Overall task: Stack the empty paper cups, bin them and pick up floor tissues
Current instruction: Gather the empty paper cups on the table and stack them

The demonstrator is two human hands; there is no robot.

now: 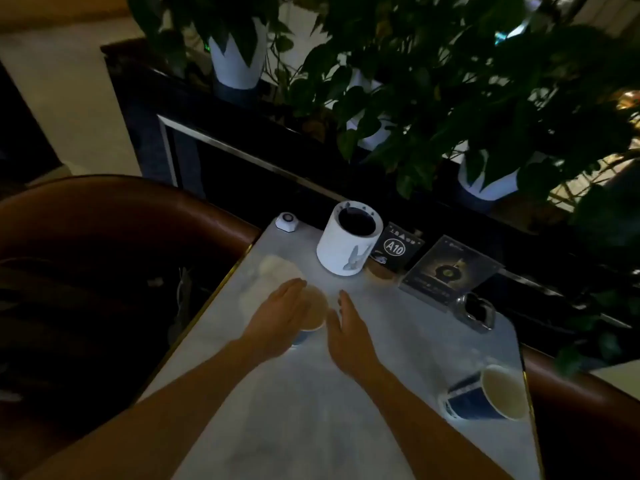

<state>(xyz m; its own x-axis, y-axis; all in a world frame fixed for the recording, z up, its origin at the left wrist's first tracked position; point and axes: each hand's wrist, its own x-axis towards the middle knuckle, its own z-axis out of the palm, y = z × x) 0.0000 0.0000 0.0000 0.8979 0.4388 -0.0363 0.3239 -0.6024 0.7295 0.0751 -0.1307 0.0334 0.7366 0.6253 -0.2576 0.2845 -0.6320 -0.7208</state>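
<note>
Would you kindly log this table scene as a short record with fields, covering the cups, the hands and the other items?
surface: pale table with a gold edge
near cup: upright, between the hands
far cup: blue, lying on its side near the table's right edge, looks empty
left hand: open, against the near cup's side
right hand: open, just right of that cup, contact unclear
other items: white holder, A10 sign, menu stand, small white device
stacking: not yet done
</note>
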